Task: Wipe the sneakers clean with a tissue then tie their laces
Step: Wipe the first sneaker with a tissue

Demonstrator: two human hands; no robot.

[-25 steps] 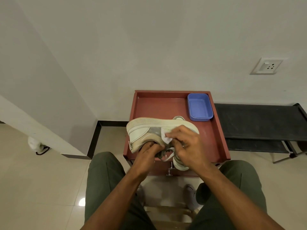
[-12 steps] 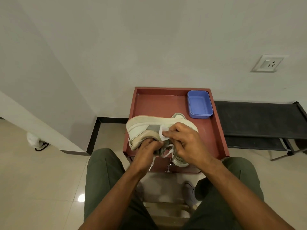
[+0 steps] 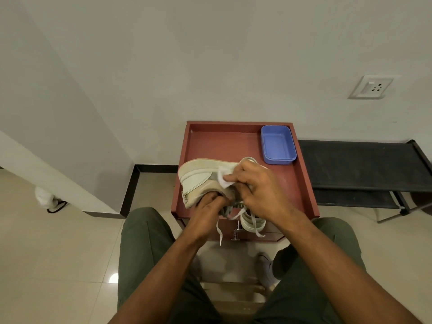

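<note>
Here right hand presses tissue against sneaker.

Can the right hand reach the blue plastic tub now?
Probably yes. The blue plastic tub stands open on the red tray, with nothing between it and the right hand, but that hand holds a tissue.

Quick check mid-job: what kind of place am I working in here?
Probably a room in a home, by a wall: glossy tiled floor, a wall socket, a small red tray-top table and a low black bench against the wall.
</note>
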